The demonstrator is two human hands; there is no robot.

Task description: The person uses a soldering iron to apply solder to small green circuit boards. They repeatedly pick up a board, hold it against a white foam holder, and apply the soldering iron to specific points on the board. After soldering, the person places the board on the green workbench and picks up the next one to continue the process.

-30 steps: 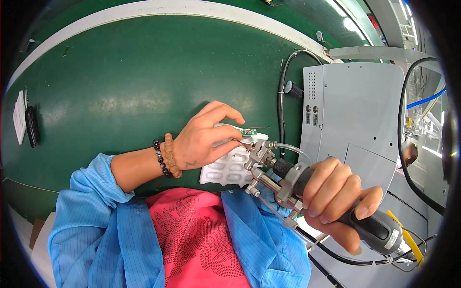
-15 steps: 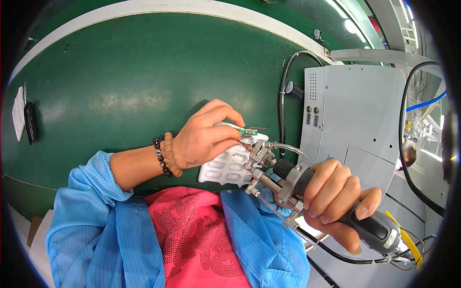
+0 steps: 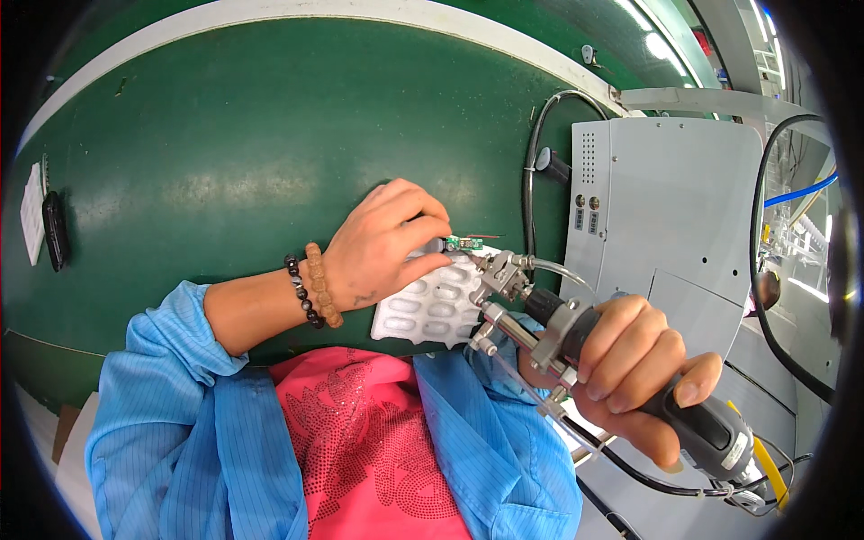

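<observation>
Left hand (image 3: 382,247) fingers pinching small green circuit board (image 3: 463,243) lying left-right over white dimpled plastic tray (image 3: 432,310), right hand (image 3: 630,369) fingers wrapped around black-handled soldering iron (image 3: 576,337), metal tip aimed far-left at board, glossy green counter (image 3: 225,162)

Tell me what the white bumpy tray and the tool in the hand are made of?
The white tray looks like thin moulded plastic: it is glossy, with rows of pressed oval pockets. The tool in the right hand seems to be shiny bare metal at its front, with silvery clamps and tubes, and its handle looks like matte black plastic or rubber. The left hand pinches a tiny green circuit board, probably fibreglass.
</observation>
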